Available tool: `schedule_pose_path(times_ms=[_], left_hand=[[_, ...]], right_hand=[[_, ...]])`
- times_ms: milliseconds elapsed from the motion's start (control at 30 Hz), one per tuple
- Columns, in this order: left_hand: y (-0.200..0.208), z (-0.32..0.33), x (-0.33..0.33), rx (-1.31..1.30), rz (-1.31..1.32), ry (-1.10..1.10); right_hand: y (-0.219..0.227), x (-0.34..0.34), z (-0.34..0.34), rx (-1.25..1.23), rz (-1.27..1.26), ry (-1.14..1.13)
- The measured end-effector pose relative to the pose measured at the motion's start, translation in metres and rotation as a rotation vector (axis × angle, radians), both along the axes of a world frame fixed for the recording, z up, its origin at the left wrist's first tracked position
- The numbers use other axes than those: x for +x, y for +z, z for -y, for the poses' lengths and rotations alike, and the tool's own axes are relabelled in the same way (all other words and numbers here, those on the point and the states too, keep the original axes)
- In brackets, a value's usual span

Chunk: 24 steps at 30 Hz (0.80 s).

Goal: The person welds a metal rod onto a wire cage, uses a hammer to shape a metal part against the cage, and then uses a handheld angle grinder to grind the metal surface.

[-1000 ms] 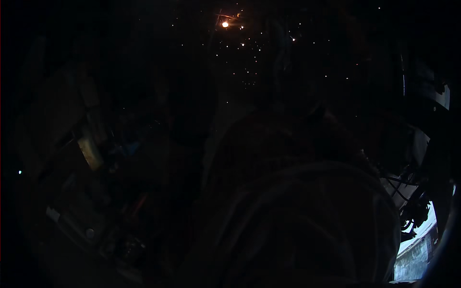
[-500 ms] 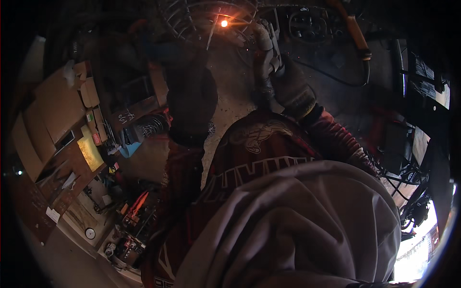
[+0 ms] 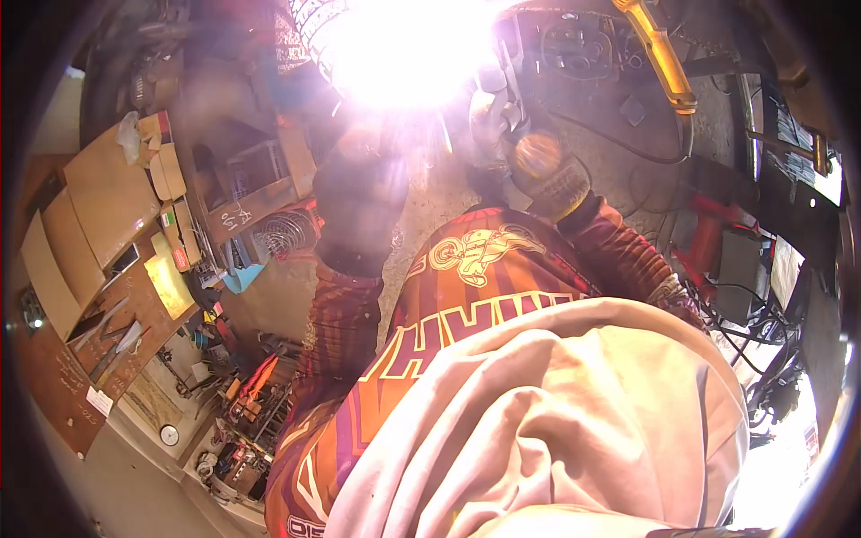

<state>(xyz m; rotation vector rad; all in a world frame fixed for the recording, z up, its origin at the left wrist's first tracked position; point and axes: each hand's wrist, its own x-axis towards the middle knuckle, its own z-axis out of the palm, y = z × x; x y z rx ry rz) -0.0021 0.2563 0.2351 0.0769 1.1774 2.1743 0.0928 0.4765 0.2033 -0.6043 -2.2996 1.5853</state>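
A blinding white welding arc [image 3: 408, 45] burns at the top middle and washes out what lies around it. Left of the glare shows part of a round cage of curved metal rods [image 3: 309, 20]. My left hand [image 3: 363, 193], in a dark glove, reaches up just below the arc; glare and shadow hide its fingers and anything in them. On the right, my right hand [image 3: 553, 179], in a worn work glove, is closed around the lower end of a grey metal pliers-like tool [image 3: 495, 112]. The tool's upper end runs into the glare beside the cage.
At upper right hangs a yellow-orange handle [image 3: 668, 67] with a dark cable. Cardboard boxes [image 3: 112, 193] and a wire coil [image 3: 285, 235] lie left. A red machine [image 3: 708, 238] and tangled cables [image 3: 762, 336] stand right. Pale cloth [image 3: 547, 412] covers the lower middle.
The small orange glow has flared into a large white arc, lighting the whole room. The thin rod near the glow is now lost in glare. Both hands stay in nearly the same places.
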Motion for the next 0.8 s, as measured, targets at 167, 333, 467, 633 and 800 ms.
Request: schedule_pose_path(times_ms=[167,333,467,633,800], left_hand=[[0.001,0.005,0.002,0.034,0.139,0.016],[0.033,0.002,0.011,-0.580,-0.594,-0.062],[0.047,-0.014,0.004,-1.170,-1.377,-0.108],[0.037,-0.017,-0.002,-1.248,-1.408,-0.133],[0.041,-0.021,0.000,-1.251,-1.249,-0.155]], right_hand=[[0.010,0.002,-0.002,-0.180,0.018,0.107],[-0.017,0.008,0.004,-0.183,0.001,0.129],[-0.037,0.019,0.001,-0.135,-0.034,0.094],[-0.049,0.023,0.002,-0.319,-0.109,0.051],[-0.030,0.027,0.001,-0.609,-0.100,0.040]])
